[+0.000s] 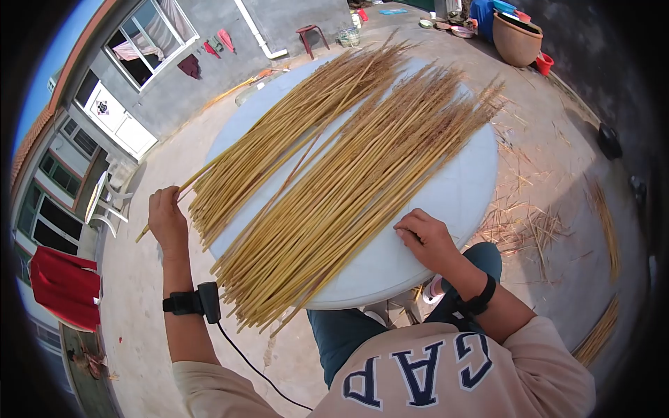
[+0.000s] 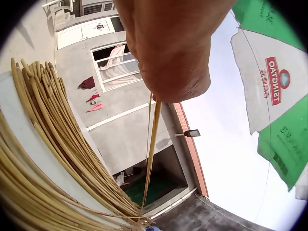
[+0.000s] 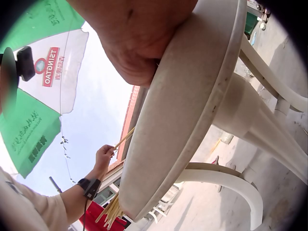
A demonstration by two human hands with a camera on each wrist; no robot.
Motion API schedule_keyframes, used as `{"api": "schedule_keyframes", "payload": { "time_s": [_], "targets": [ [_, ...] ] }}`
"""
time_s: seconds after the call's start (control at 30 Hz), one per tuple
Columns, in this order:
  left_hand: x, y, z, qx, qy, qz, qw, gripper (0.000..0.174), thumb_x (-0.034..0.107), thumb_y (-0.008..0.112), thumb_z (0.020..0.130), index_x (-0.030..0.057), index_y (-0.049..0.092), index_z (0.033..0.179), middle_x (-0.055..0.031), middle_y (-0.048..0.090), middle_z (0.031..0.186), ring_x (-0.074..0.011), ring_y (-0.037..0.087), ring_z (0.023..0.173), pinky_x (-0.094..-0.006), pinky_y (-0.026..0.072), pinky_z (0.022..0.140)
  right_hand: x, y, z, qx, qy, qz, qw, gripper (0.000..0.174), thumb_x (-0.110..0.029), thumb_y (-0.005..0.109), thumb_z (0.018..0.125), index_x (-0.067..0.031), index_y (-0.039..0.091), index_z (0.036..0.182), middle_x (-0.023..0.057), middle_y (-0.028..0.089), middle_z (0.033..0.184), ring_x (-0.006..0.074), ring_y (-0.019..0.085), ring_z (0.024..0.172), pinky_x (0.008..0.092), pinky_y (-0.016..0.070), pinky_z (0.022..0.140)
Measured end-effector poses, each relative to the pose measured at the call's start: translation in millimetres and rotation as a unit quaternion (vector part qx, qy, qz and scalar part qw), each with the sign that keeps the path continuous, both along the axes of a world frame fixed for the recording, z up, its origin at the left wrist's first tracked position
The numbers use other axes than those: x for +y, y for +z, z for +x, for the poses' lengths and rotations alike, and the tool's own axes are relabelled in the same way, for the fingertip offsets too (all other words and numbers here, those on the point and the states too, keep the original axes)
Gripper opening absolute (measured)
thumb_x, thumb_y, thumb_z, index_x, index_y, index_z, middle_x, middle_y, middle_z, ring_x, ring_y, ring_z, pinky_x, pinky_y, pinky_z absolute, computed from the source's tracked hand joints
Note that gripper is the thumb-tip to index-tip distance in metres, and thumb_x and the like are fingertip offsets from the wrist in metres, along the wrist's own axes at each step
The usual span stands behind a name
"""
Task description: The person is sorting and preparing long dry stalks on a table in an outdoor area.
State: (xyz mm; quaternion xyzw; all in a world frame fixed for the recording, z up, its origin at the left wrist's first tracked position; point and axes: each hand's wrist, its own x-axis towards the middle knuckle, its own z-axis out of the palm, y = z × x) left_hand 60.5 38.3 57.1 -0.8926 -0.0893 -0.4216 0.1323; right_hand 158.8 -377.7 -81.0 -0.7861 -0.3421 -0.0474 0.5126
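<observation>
Beyond the left edge of the table, the left hand pinches one stalk; the right hand, loosely curled, seemingly empty, is near the right edge. Two bundles overhang the near-left edge, presumably for easy reach.

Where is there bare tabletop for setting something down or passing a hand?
The biggest free patch of the round white table lies between the wider yellow stalk bundle and the rim, beside the right hand. A slim, partly covered strip separates that bundle from the narrower yellow stalk bundle. The near-left edge is crowded with overhanging stalk ends.
</observation>
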Motion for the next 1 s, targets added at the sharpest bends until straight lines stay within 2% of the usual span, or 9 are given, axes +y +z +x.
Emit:
{"api": "schedule_keyframes", "payload": {
  "time_s": [0.13, 0.27, 0.37, 0.47, 0.5, 0.6, 0.73, 0.87, 1.0],
  "targets": [
    [-8.5, 6.3, -2.9, -0.044, -0.004, 0.042, 0.998, 0.004, 0.005, 0.054, 0.081, 0.0078, 0.056, 0.083, -0.0069, 0.054, 0.076, -0.0260, 0.052, 0.075, -0.0360, 0.0429, 0.062, -0.5, 0.3, -0.6, -0.015, 0.001, 0.016, 1.000, 0.006, -0.005, 0.059, 0.079, -0.0018, 0.060, 0.084, 0.0110, 0.054, 0.078, 0.0298, 0.057, 0.068, 0.0349, 0.0469, 0.062],
    [1.1, -4.0, -4.5, 0.045, 0.008, 0.013, 0.999, 0.005, 0.004, 0.055, 0.081, 0.0076, 0.058, 0.084, -0.0053, 0.054, 0.074, -0.0237, 0.053, 0.073, -0.0346, 0.0433, 0.061, -0.4, -0.7, -0.2, -0.018, -0.001, 0.010, 1.000, 0.006, -0.005, 0.059, 0.079, -0.0018, 0.060, 0.084, 0.0111, 0.054, 0.079, 0.0301, 0.056, 0.069, 0.0352, 0.0468, 0.062],
    [-11.5, 8.6, -8.9, -0.074, 0.007, -0.002, 0.997, 0.005, 0.003, 0.056, 0.081, 0.0061, 0.058, 0.083, -0.0063, 0.055, 0.074, -0.0242, 0.053, 0.072, -0.0339, 0.0432, 0.061, -0.8, -4.0, -0.5, -0.004, -0.008, 0.012, 1.000, 0.007, -0.005, 0.059, 0.078, -0.0016, 0.060, 0.084, 0.0112, 0.054, 0.079, 0.0300, 0.056, 0.069, 0.0354, 0.0467, 0.062],
    [-11.3, 6.1, -11.2, -0.039, -0.045, 0.011, 0.998, 0.008, 0.000, 0.057, 0.078, 0.0053, 0.058, 0.084, -0.0067, 0.055, 0.074, -0.0241, 0.052, 0.071, -0.0335, 0.0431, 0.061, -1.2, -4.6, 0.8, -0.047, -0.004, 0.008, 0.999, 0.008, -0.002, 0.059, 0.078, -0.0010, 0.060, 0.086, 0.0094, 0.055, 0.079, 0.0237, 0.057, 0.066, 0.0292, 0.0458, 0.060],
    [-9.6, 6.0, -13.8, 0.005, -0.045, 0.042, 0.998, 0.012, -0.003, 0.058, 0.077, 0.0052, 0.059, 0.085, -0.0067, 0.055, 0.074, -0.0240, 0.052, 0.071, -0.0335, 0.0429, 0.061, -1.0, -6.2, 1.3, -0.047, -0.004, 0.007, 0.999, 0.008, -0.002, 0.059, 0.078, -0.0010, 0.060, 0.086, 0.0096, 0.056, 0.080, 0.0240, 0.057, 0.066, 0.0294, 0.0458, 0.060],
    [-20.7, 14.3, -19.3, -0.051, -0.047, 0.088, 0.994, 0.013, -0.003, 0.058, 0.077, 0.0054, 0.059, 0.086, -0.0069, 0.055, 0.073, -0.0247, 0.052, 0.071, -0.0339, 0.0425, 0.062, 0.2, -5.7, 2.6, -0.044, -0.004, 0.011, 0.999, 0.007, -0.004, 0.059, 0.078, -0.0013, 0.060, 0.084, 0.0107, 0.055, 0.079, 0.0274, 0.057, 0.068, 0.0329, 0.0464, 0.060],
    [-5.9, 19.0, -27.1, -0.024, -0.009, 0.096, 0.995, 0.012, -0.001, 0.057, 0.078, 0.0059, 0.059, 0.087, -0.0073, 0.054, 0.075, -0.0251, 0.051, 0.072, -0.0353, 0.0421, 0.063, -0.7, -4.4, 1.2, -0.037, -0.003, 0.015, 0.999, 0.007, -0.005, 0.060, 0.077, -0.0015, 0.059, 0.083, 0.0116, 0.054, 0.079, 0.0308, 0.056, 0.069, 0.0362, 0.0472, 0.061],
    [15.3, 16.4, -41.5, -0.071, 0.011, 0.050, 0.996, 0.009, 0.000, 0.054, 0.081, 0.0055, 0.058, 0.088, -0.0085, 0.054, 0.076, -0.0261, 0.052, 0.074, -0.0356, 0.0417, 0.064, -0.2, -4.0, 1.2, -0.030, -0.002, 0.024, 0.999, 0.007, -0.005, 0.060, 0.077, -0.0014, 0.059, 0.083, 0.0116, 0.054, 0.079, 0.0308, 0.056, 0.069, 0.0362, 0.0474, 0.061],
    [33.0, 11.0, -55.6, -0.025, 0.018, 0.037, 0.999, 0.007, 0.002, 0.052, 0.083, 0.0040, 0.058, 0.087, -0.0094, 0.055, 0.077, -0.0265, 0.053, 0.075, -0.0347, 0.0429, 0.066, -0.8, -3.8, 0.7, -0.033, -0.003, 0.019, 0.999, 0.006, -0.005, 0.060, 0.077, -0.0011, 0.059, 0.083, 0.0118, 0.055, 0.079, 0.0309, 0.056, 0.069, 0.0363, 0.0475, 0.061]
  ]
}}
